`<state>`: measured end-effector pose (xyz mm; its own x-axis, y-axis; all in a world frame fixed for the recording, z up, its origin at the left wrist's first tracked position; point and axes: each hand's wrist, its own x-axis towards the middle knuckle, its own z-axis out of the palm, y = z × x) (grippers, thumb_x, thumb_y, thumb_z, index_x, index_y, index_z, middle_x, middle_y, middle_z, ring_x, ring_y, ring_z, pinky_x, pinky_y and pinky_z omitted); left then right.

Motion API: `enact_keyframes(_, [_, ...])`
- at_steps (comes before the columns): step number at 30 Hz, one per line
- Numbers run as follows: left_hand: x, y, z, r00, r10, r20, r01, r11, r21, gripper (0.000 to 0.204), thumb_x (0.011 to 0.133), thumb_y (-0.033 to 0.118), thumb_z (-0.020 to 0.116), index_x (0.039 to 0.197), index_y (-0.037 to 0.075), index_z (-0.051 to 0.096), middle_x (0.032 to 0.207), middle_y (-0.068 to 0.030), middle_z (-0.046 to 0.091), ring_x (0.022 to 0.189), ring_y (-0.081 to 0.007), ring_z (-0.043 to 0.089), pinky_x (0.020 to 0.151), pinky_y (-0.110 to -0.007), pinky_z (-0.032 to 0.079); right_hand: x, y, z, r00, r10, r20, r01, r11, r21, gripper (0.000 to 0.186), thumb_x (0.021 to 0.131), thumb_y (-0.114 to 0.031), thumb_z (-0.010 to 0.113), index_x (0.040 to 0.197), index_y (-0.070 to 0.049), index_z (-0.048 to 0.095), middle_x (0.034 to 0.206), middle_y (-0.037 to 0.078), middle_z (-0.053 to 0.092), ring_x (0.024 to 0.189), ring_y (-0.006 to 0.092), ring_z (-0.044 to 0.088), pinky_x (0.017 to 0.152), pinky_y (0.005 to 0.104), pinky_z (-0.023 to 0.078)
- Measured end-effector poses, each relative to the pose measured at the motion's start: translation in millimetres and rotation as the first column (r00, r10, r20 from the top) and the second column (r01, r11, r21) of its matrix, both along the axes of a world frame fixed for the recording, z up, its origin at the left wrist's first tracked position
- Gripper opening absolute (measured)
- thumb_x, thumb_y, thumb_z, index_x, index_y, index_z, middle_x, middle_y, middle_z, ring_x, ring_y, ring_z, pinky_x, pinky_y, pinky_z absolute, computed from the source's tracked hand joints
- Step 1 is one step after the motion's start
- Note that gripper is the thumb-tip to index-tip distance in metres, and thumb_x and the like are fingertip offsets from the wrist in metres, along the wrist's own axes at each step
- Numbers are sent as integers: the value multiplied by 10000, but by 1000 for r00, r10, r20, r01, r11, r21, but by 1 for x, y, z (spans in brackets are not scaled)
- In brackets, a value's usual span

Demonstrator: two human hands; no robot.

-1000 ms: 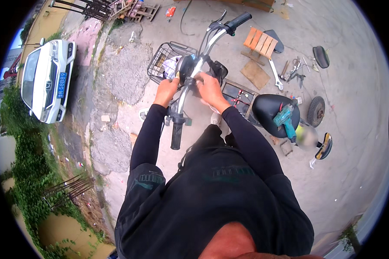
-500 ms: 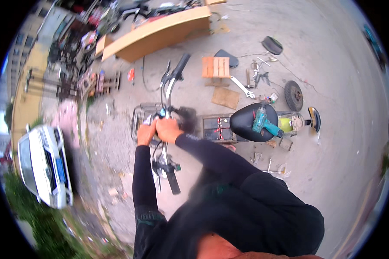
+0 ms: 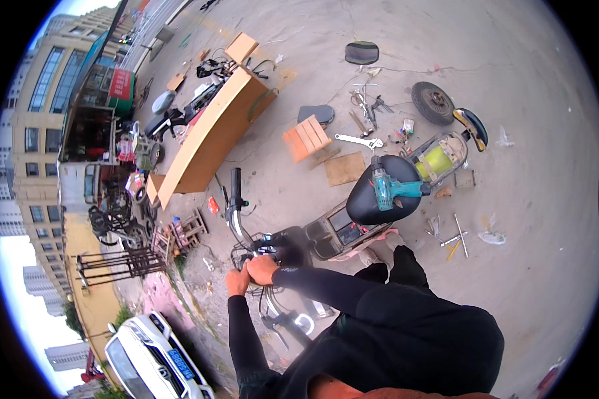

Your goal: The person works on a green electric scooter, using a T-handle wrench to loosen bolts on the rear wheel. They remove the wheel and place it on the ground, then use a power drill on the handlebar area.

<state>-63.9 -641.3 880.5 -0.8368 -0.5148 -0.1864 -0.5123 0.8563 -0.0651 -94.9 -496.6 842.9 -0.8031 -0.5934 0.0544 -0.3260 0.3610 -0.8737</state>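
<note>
My left hand (image 3: 237, 282) and my right hand (image 3: 262, 269) meet at the middle of the handlebar (image 3: 240, 230) of an electric scooter. Both are closed with the fingers curled; what they grip is hidden beneath them. Black sleeves cover both forearms. To the right of the hands is the scooter's open footboard compartment (image 3: 348, 228). Farther right, a teal cordless drill (image 3: 384, 190) lies on the black seat (image 3: 365, 203). Behind the seat, the rear end shows a yellow-green part (image 3: 436, 164).
Beyond the scooter lie an adjustable wrench (image 3: 361, 140), a hammer (image 3: 361, 124), a wooden stool (image 3: 307, 139), a cardboard piece (image 3: 345, 169) and a loose wheel (image 3: 432, 103). More tools (image 3: 460, 234) lie at right. A long brown box (image 3: 209, 136) stands far left, a white car (image 3: 154, 359) near left.
The view has turned, so the scooter and ground items appear slanted and the car sits lower. My hands stay together, closed at the handlebar's middle. The drill still lies on the seat.
</note>
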Motion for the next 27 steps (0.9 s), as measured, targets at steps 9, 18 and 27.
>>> enact_keyframes(9, [-21,55,19,995,-39,96,58,975,-212,711,750,614,662,770,-95,705,798,-325,661,808,-459,676,774,-497,536,25,36,-18,992,-66,109,91,967,-240,92,752,-45,595,767,36,635,734,239,664,706,393,677,627,498,538])
enact_keyframes(18, [-5,30,-7,970,-109,217,189,900,-394,598,817,577,618,735,-11,694,777,-229,680,723,-386,676,663,-457,553,52,32,-54,970,-221,102,236,955,-179,134,754,-94,589,871,-36,558,655,164,639,623,341,668,542,461,523])
enact_keyframes(27, [20,32,-2,999,15,-49,-20,996,-92,648,846,552,615,735,-84,673,757,-317,642,770,-437,666,711,-492,528,56,24,-70,995,-83,48,90,984,-154,115,835,-88,558,728,-58,587,660,193,624,636,378,648,587,484,518])
